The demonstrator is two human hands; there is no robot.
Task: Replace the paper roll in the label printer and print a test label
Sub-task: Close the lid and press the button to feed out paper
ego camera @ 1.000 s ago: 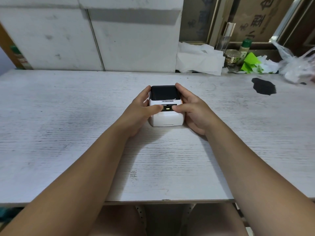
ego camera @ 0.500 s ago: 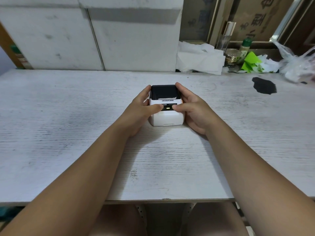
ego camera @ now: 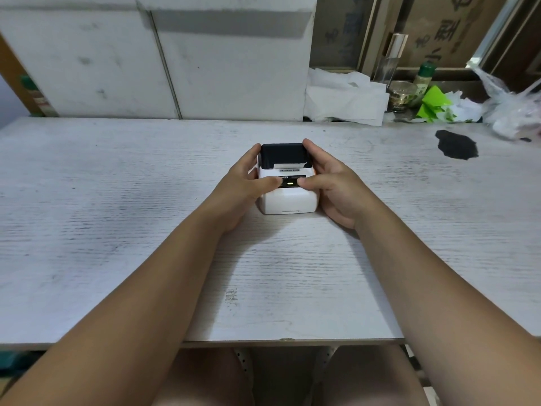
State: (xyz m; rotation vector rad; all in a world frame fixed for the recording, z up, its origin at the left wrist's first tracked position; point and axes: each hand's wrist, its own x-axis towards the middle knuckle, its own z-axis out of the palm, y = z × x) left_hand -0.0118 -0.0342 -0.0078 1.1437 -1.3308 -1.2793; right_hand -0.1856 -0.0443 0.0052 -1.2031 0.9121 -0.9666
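Observation:
A small white label printer [ego camera: 289, 200] with a black lid stands on the white wooden table [ego camera: 117, 200], a green light lit on its front panel. A strip of white label paper [ego camera: 288, 166] sticks out of the slot below the black lid. My left hand [ego camera: 240, 189] grips the printer's left side, thumb pressed on the panel. My right hand [ego camera: 336, 186] grips its right side, thumb on the panel next to the light. The paper roll inside is hidden.
Crumpled white paper [ego camera: 345, 98], a glass jar [ego camera: 402, 95], a green-capped bottle [ego camera: 423, 79], green scraps [ego camera: 433, 105] and a plastic bag [ego camera: 512, 106] lie along the back right. A black patch [ego camera: 456, 146] marks the table. White foam boards [ego camera: 164, 60] stand behind.
A white strip of label paper has come out of the slot under the black lid. Both hands stay on the printer in the same hold.

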